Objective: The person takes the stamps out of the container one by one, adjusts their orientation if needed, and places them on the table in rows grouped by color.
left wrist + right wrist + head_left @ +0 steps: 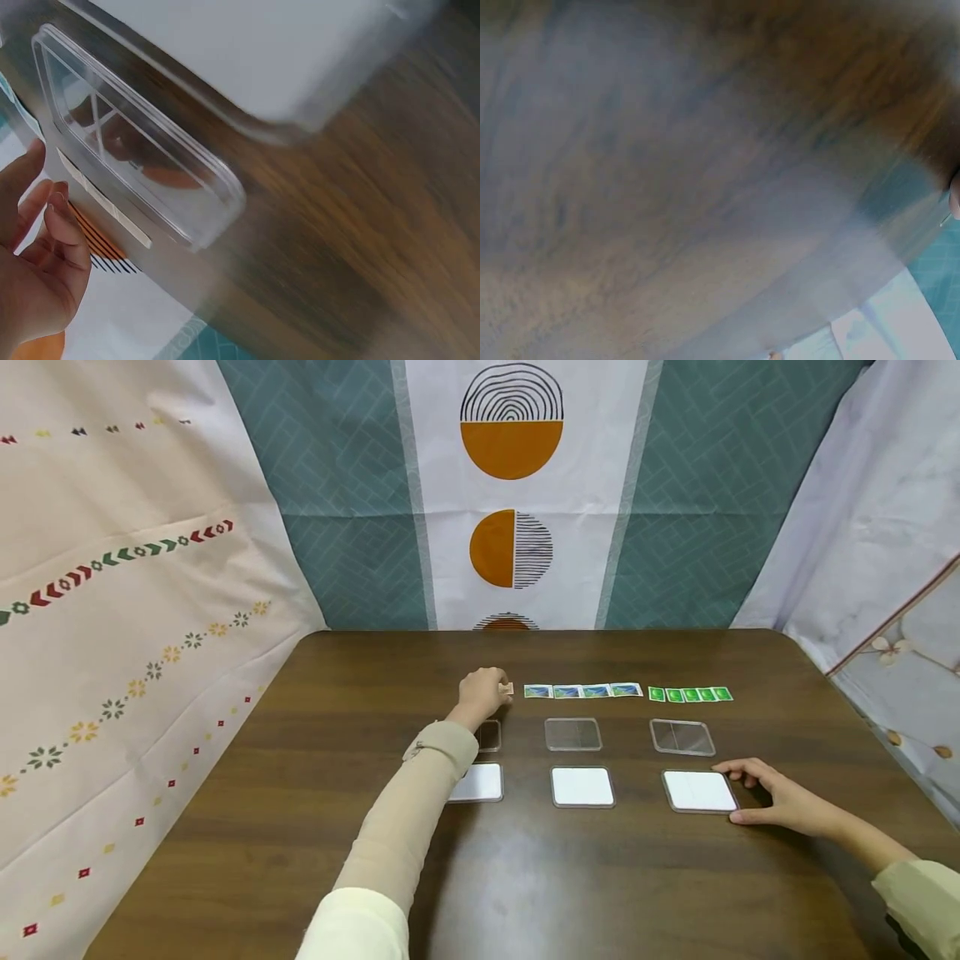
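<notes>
My left hand (480, 694) reaches to the far left of the row of stamps, right by a pale stamp (507, 688). In the left wrist view its fingers (64, 232) are loosely bent beside a pale strip (105, 199) lying on the table, with nothing visible between them. My right hand (776, 797) grips the right side of a shallow clear case with a white inside (699, 792), index finger at the far corner and thumb at the near one. Only a fingertip (955, 196) shows in the right wrist view.
Blue stamps (582, 691) and green stamps (690, 695) lie in rows at the back. Clear plastic lids (573, 734) (682, 737) (491, 736) form a middle row. Two more white-filled cases (582, 787) (480, 783) stand on the brown table (540, 885).
</notes>
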`<state>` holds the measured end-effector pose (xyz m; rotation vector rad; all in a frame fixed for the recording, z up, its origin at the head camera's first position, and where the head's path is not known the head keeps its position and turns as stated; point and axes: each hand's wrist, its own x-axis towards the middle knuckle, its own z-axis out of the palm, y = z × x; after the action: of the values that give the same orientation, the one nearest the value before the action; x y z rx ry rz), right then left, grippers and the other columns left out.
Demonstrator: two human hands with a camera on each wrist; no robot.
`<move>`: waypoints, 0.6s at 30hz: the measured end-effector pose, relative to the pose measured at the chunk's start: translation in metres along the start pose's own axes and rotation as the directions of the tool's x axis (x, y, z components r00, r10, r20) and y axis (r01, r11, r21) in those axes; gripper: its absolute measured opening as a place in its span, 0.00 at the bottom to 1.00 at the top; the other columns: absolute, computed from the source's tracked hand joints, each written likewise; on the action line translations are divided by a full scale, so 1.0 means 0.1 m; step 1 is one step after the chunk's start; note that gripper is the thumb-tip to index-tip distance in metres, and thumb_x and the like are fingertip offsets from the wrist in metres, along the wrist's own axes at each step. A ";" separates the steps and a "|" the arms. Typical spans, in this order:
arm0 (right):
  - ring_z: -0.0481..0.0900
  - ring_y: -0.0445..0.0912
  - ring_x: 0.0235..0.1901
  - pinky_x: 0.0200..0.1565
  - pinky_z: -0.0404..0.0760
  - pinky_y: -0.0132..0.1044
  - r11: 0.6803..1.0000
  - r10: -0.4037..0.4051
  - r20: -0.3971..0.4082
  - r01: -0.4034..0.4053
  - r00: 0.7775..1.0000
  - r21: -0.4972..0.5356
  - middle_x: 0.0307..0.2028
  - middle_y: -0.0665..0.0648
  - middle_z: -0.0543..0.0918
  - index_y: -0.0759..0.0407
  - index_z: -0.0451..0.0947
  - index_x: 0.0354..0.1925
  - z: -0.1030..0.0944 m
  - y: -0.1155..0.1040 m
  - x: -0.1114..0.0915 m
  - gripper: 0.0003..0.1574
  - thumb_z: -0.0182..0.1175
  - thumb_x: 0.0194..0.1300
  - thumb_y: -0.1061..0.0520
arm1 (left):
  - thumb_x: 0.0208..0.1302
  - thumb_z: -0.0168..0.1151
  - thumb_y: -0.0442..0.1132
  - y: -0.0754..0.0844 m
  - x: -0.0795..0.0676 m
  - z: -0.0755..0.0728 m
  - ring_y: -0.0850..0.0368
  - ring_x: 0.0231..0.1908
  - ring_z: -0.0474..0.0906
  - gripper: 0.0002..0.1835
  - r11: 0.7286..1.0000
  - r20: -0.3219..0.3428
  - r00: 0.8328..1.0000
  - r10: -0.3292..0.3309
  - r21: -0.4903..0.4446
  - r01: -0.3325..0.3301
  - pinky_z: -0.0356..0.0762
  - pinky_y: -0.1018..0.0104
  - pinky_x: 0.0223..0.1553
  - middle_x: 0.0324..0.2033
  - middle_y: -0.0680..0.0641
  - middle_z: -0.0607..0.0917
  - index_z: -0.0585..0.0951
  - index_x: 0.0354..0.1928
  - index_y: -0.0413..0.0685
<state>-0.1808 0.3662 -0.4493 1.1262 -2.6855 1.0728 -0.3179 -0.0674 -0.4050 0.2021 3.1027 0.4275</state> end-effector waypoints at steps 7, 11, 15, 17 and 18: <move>0.59 0.32 0.41 0.41 0.59 0.21 0.999 0.044 0.036 -0.044 0.998 0.000 0.44 0.44 0.63 0.69 0.64 0.57 -0.03 -0.02 -0.03 0.41 0.70 0.45 0.69 | 0.56 0.68 0.48 -0.19 -0.07 -0.03 0.46 0.46 0.81 0.19 1.000 -0.010 1.000 -0.005 -0.009 0.005 0.78 0.54 0.43 0.49 0.47 0.84 0.81 0.49 0.52; 0.59 0.32 0.41 0.40 0.60 0.22 0.995 0.096 0.093 -0.099 0.991 0.028 0.44 0.44 0.63 0.67 0.62 0.59 -0.05 -0.04 -0.01 0.41 0.69 0.49 0.67 | 0.56 0.67 0.47 -0.31 -0.14 -0.07 0.46 0.43 0.82 0.18 1.000 -0.020 1.000 -0.009 -0.023 0.009 0.79 0.54 0.40 0.47 0.47 0.85 0.82 0.49 0.51; 0.61 0.32 0.41 0.38 0.61 0.25 0.989 0.114 0.135 -0.124 0.984 0.074 0.43 0.45 0.64 0.66 0.62 0.59 -0.09 -0.05 0.01 0.39 0.67 0.51 0.67 | 0.58 0.66 0.48 -0.39 -0.19 -0.11 0.48 0.38 0.82 0.18 1.000 -0.016 1.000 -0.002 -0.024 0.002 0.79 0.56 0.36 0.45 0.46 0.85 0.81 0.50 0.51; 0.62 0.33 0.40 0.37 0.61 0.26 0.987 0.108 0.158 -0.124 0.982 0.101 0.42 0.46 0.65 0.67 0.62 0.59 -0.12 -0.03 0.04 0.37 0.66 0.52 0.68 | 0.59 0.65 0.48 -0.43 -0.21 -0.12 0.49 0.37 0.82 0.18 1.000 -0.017 1.000 0.005 -0.028 -0.005 0.78 0.56 0.35 0.43 0.47 0.86 0.81 0.50 0.51; 0.62 0.34 0.40 0.36 0.61 0.27 0.985 0.104 0.175 -0.125 0.979 0.118 0.41 0.47 0.64 0.67 0.62 0.59 -0.14 -0.03 0.06 0.36 0.66 0.53 0.68 | 0.59 0.64 0.48 -0.45 -0.22 -0.13 0.49 0.35 0.82 0.18 0.999 -0.021 1.000 0.007 -0.034 -0.008 0.78 0.57 0.34 0.42 0.47 0.86 0.81 0.50 0.51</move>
<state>-0.1863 0.3701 -0.4350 1.1425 -2.8803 1.2382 -0.3019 -0.1169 -0.4052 0.2106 3.1131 0.4852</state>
